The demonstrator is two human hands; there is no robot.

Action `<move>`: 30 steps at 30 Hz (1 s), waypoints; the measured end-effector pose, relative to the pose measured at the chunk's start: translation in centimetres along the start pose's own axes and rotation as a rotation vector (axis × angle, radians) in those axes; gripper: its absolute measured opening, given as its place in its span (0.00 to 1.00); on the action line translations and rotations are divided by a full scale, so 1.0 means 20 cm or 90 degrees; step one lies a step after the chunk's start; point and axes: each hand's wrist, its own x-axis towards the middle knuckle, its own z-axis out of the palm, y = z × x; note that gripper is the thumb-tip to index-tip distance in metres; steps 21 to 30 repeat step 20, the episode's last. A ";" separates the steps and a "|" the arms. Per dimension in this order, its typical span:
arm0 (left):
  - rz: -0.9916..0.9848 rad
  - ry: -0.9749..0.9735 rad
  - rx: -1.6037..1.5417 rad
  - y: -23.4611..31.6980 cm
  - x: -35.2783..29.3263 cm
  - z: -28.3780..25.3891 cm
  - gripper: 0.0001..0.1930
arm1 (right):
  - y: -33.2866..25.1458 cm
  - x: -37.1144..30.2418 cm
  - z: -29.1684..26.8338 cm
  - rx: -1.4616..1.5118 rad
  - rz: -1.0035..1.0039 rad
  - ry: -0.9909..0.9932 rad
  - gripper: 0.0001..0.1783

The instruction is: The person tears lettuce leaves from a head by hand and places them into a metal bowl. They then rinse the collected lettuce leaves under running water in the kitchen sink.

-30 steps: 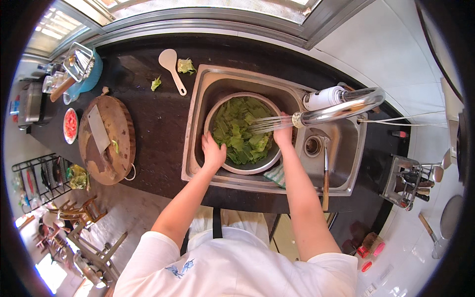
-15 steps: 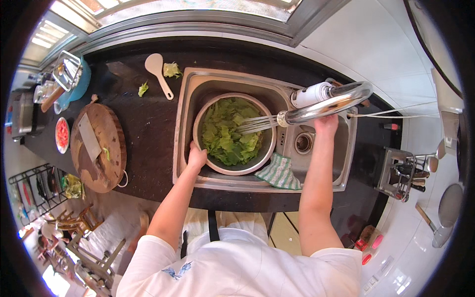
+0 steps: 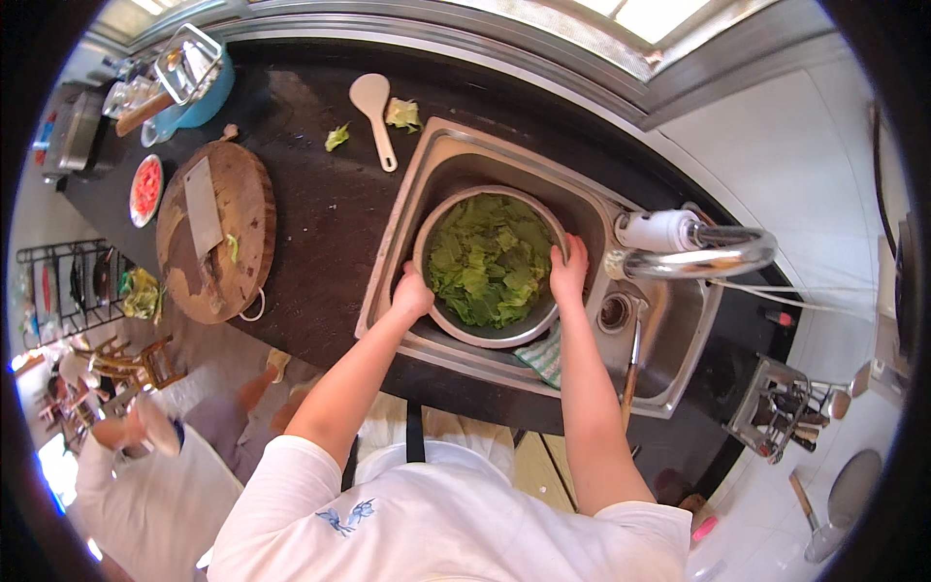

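A round metal basin stands in the larger bowl of the steel sink, filled with torn green leaves. My left hand is closed on the basin's left rim. On the opposite rim, my right hand grips with its fingers over the edge. The curved chrome faucet reaches out to the right of the basin, and no water runs from it. A green-and-white striped cloth lies by the basin's near right side, partly hidden by the basin and my right forearm.
Left of the sink are a white rice paddle, leaf scraps, and a round chopping board bearing a cleaver. A wooden-handled utensil leans across the smaller bowl. Another person is at the lower left.
Water was pouring from the faucet onto the leaves; now it has stopped. My right hand has moved left from the faucet to the basin's rim. Another person has come into view at lower left.
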 end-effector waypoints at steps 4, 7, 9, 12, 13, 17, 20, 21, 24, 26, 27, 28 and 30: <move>0.018 0.022 0.029 0.00 -0.01 -0.01 0.33 | 0.03 0.18 0.14 -0.072 0.117 -0.116 0.30; -0.021 0.016 0.097 -0.01 0.00 0.04 0.34 | 0.06 0.25 0.17 -0.095 0.116 -0.087 0.25; -0.035 0.006 0.117 0.01 -0.01 0.03 0.35 | 0.06 0.25 0.15 -0.113 0.081 -0.062 0.22; -0.059 -0.045 0.039 0.05 -0.11 -0.05 0.34 | -0.06 0.19 0.02 -0.067 0.136 -0.047 0.21; 0.018 -0.043 0.114 0.03 -0.12 -0.06 0.31 | -0.06 0.17 0.00 -0.063 0.097 -0.011 0.21; 0.000 0.005 -0.053 0.04 -0.28 -0.12 0.22 | -0.23 0.07 -0.18 0.072 0.075 0.031 0.21; 0.033 0.026 -0.045 0.05 -0.42 -0.24 0.20 | -0.27 0.02 -0.26 0.137 0.075 0.028 0.21; 0.033 0.026 -0.045 0.05 -0.42 -0.24 0.20 | -0.27 0.02 -0.26 0.137 0.075 0.028 0.21; 0.033 0.026 -0.045 0.05 -0.42 -0.24 0.20 | -0.27 0.02 -0.26 0.137 0.075 0.028 0.21; 0.033 0.026 -0.045 0.05 -0.42 -0.24 0.20 | -0.27 0.02 -0.26 0.137 0.075 0.028 0.21; 0.033 0.026 -0.045 0.05 -0.42 -0.24 0.20 | -0.27 0.02 -0.26 0.137 0.075 0.028 0.21; 0.033 0.026 -0.045 0.05 -0.42 -0.24 0.20 | -0.27 0.02 -0.26 0.137 0.075 0.028 0.21; 0.033 0.026 -0.045 0.05 -0.42 -0.24 0.20 | -0.27 0.02 -0.26 0.137 0.075 0.028 0.21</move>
